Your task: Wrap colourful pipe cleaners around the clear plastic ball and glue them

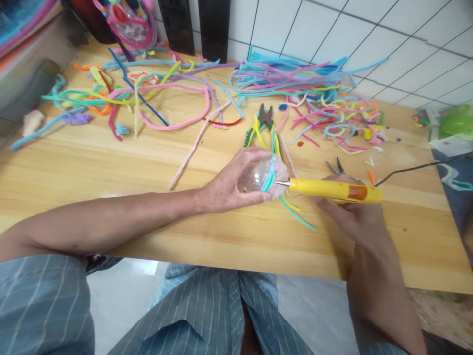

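Pale wooden table (111, 162); bundle of fuzzy blue-and-pink pipe cleaners (288, 76) at its far edge. Right hand (356, 217) closed round yellow glue gun (321, 188) with pointed metal tip, fingers partly hidden. Left hand (225, 187) half-curled, gripping clear rounded plastic piece (255, 176) with teal-pink strips (270, 176), right at the tip. Green-and-yellow-handled pliers (265, 117) lie just beyond.

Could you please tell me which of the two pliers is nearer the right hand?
The grey-tipped pliers, partly hidden behind the right hand; the brown-tipped pliers lie beyond the left hand.
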A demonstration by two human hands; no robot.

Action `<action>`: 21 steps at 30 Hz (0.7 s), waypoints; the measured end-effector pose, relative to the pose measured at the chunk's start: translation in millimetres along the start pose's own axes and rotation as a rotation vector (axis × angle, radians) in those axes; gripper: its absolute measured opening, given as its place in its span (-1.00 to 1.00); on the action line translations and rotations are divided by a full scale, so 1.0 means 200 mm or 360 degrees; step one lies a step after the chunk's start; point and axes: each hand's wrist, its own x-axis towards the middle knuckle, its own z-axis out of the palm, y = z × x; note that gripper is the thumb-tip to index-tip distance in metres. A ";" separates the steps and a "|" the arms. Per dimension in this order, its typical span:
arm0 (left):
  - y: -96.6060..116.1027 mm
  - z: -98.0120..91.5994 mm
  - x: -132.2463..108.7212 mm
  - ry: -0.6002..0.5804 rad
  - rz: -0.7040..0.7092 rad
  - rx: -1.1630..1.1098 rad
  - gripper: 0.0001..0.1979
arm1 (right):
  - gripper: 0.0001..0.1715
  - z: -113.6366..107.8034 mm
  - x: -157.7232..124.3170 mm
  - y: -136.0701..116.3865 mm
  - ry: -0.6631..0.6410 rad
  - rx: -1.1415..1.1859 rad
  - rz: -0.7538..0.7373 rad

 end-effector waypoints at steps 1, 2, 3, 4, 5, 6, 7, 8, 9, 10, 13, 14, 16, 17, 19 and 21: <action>0.00 0.00 0.00 -0.0001 -0.0007 -0.0005 -0.17 | -0.83 0.00 0.00 0.00 -0.0024 -0.0001 0.0003; 0.00 0.00 0.00 -0.0002 -0.0012 -0.0009 -0.16 | -0.83 0.00 0.01 -0.01 -0.0040 0.0006 0.0006; 0.00 0.00 0.00 -0.0003 -0.0013 -0.0010 -0.16 | -0.82 0.00 0.01 -0.01 -0.0048 0.0017 0.0006; 0.01 0.00 0.00 -0.0005 -0.0015 -0.0009 -0.16 | -0.82 0.00 0.01 -0.01 -0.0048 0.0027 0.0001; 0.01 0.00 0.00 -0.0006 -0.0015 -0.0006 -0.16 | -0.82 0.00 0.01 -0.01 -0.0040 0.0034 -0.0010; 0.01 0.00 0.00 -0.0008 -0.0015 -0.0004 -0.17 | -0.83 0.00 0.01 -0.01 -0.0033 0.0035 -0.0015; 0.01 0.00 0.00 -0.0007 -0.0015 -0.0006 -0.17 | -0.83 -0.01 0.01 -0.01 -0.0027 0.0034 -0.0019; 0.01 0.00 0.00 -0.0002 -0.0013 -0.0011 -0.17 | -0.84 -0.01 0.01 -0.01 -0.0024 0.0030 -0.0011; 0.01 0.00 0.00 0.0005 -0.0009 -0.0021 -0.17 | -0.85 -0.01 0.01 0.00 -0.0026 0.0022 0.0009; 0.01 0.00 0.00 0.0010 -0.0005 -0.0033 -0.17 | -0.84 -0.01 0.00 0.00 -0.0031 0.0011 0.0033; 0.01 0.01 0.00 0.0015 -0.0012 -0.0062 -0.17 | -0.81 -0.01 0.00 0.00 -0.0028 0.0002 0.0066; 0.01 0.01 0.00 0.0013 -0.0019 -0.0068 -0.17 | -0.82 0.00 0.00 0.00 -0.0023 0.0010 0.0066; 0.01 0.01 0.00 0.0017 -0.0028 -0.0082 -0.19 | -0.84 0.00 0.00 -0.01 -0.0024 0.0041 0.0073; 0.01 0.01 0.00 0.0023 -0.0035 -0.0094 -0.20 | -0.83 0.00 0.01 -0.02 -0.0033 0.0053 0.0090; 0.01 0.01 -0.01 0.0027 -0.0071 -0.0127 -0.22 | -0.82 0.00 0.02 -0.03 -0.0049 0.0063 0.0132; 0.02 0.02 -0.01 0.0026 -0.0128 -0.0171 -0.23 | -0.81 0.00 0.02 -0.03 -0.0041 0.0072 0.0126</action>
